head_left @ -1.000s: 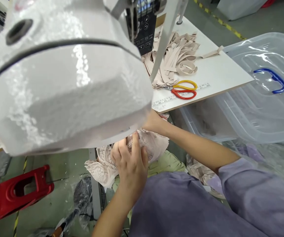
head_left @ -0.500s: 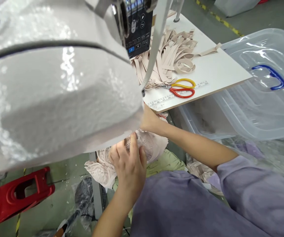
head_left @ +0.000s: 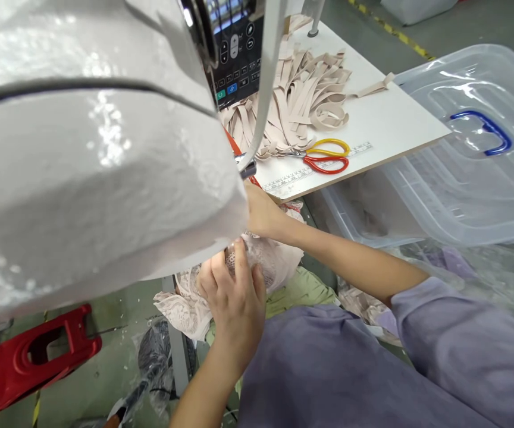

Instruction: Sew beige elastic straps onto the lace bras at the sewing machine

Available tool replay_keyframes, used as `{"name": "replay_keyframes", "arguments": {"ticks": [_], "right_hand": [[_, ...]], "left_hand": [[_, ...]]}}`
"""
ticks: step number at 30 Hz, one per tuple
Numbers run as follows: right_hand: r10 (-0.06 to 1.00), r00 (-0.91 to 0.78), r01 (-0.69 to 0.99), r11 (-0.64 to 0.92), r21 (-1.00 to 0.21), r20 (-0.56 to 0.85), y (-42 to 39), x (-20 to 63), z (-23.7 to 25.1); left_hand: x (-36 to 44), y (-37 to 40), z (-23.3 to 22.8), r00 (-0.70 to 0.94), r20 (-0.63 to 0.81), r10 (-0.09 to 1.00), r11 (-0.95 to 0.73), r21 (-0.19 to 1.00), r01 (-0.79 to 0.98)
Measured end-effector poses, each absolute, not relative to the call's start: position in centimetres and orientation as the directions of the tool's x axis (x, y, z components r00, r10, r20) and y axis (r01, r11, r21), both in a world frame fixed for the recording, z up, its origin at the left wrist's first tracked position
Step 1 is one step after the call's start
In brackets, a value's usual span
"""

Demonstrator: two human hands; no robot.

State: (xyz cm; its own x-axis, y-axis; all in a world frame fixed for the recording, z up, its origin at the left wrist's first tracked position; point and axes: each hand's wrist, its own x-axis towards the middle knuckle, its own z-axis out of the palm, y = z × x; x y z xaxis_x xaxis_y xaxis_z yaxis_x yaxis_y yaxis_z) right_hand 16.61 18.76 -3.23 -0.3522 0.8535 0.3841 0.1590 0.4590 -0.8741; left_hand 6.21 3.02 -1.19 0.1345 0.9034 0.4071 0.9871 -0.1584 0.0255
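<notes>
My left hand (head_left: 235, 297) lies on a pale pink lace garment (head_left: 185, 312) under the sewing machine's head. Its fingers are stretched out and the thumb stands apart; some fingertips reach under the machine's edge. My right hand (head_left: 263, 213) reaches in beside the machine, above the right part of the lace. The white sewing machine (head_left: 105, 178) hides its fingers, so whatever they hold cannot be seen. Pale lace also bunches beneath my right wrist, over a green cloth (head_left: 299, 294).
On the white tabletop (head_left: 386, 128) lie a heap of beige straps (head_left: 306, 89), scissors (head_left: 328, 163) with yellow and red handles, and a printed ruler. A control panel (head_left: 239, 59) stands behind the machine. Clear plastic bin (head_left: 475, 178) at right; red stool (head_left: 38, 356) at lower left.
My view has shifted slightly, so the machine appears further left and more of the control panel shows. My right hand shows slightly more beside the machine; my left hand keeps its place on the lace.
</notes>
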Motion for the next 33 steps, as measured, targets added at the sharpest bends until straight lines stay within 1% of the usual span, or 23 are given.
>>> {"name": "replay_keyframes", "arguments": {"ticks": [2,5,7,8,10,12,13,14,15,17,20,22,27,31,33], "right_hand": [[0.862,-0.339,0.123,0.438,-0.890,0.377,18.4,16.8,-3.4],[0.897,-0.273,0.014,0.365,-0.931,0.348,17.5,17.5,-4.0],[0.931,-0.235,-0.045,0.278,-0.959,0.281,16.5,18.0,-4.6],[0.944,-0.231,-0.057,0.229,-0.972,0.236,16.0,18.3,-4.9],[0.957,-0.245,-0.047,0.146,-0.988,0.153,14.8,18.8,-5.3],[0.955,-0.271,-0.033,0.112,-0.993,0.117,13.7,19.1,-5.6],[0.952,-0.284,-0.026,0.114,-0.993,0.117,13.3,19.2,-5.7],[0.947,-0.299,-0.016,0.122,-0.992,0.121,12.9,19.3,-5.8],[0.942,-0.311,-0.007,0.132,-0.991,0.128,12.6,19.4,-5.8],[0.934,-0.327,0.010,0.156,-0.988,0.145,12.2,19.5,-5.9],[0.928,-0.333,0.004,0.178,-0.984,0.166,12.0,19.4,-5.9],[0.927,-0.331,0.000,0.189,-0.982,0.178,11.9,19.4,-5.9],[0.922,-0.325,0.001,0.222,-0.975,0.209,11.9,19.4,-5.7],[0.920,-0.326,0.047,0.244,-0.969,0.216,11.7,19.4,-5.2],[0.925,-0.322,0.070,0.236,-0.969,0.202,11.7,19.4,-4.9]], "left_hand": [[5.8,2.9,-1.2,0.131,0.421,0.897,-0.176,0.069,0.982],[4.6,2.8,-1.4,0.084,0.487,0.869,-0.188,0.169,0.967],[3.5,2.9,-1.8,0.012,0.519,0.855,-0.181,0.276,0.944],[3.0,2.9,-2.0,-0.044,0.512,0.858,-0.168,0.360,0.918],[2.1,3.2,-2.7,-0.180,0.427,0.886,-0.121,0.589,0.799],[1.5,3.6,-3.4,-0.285,0.251,0.925,-0.035,0.804,0.593],[1.3,3.8,-3.8,-0.304,0.155,0.940,0.012,0.874,0.485],[1.2,4.0,-4.1,-0.302,0.069,0.951,0.059,0.917,0.395],[1.1,4.2,-4.3,-0.294,0.003,0.956,0.098,0.939,0.330],[0.9,4.4,-4.6,-0.282,-0.073,0.957,0.146,0.958,0.247],[1.0,4.4,-4.2,-0.295,-0.107,0.950,0.159,0.975,0.158],[1.2,4.2,-3.7,-0.314,-0.105,0.944,0.156,0.978,0.140],[1.8,3.8,-2.7,-0.347,-0.035,0.937,0.097,0.982,0.162],[2.2,3.8,-2.6,-0.405,-0.062,0.912,0.102,0.992,0.078],[2.4,3.8,-2.5,-0.424,-0.056,0.904,0.106,0.990,0.096]]}}
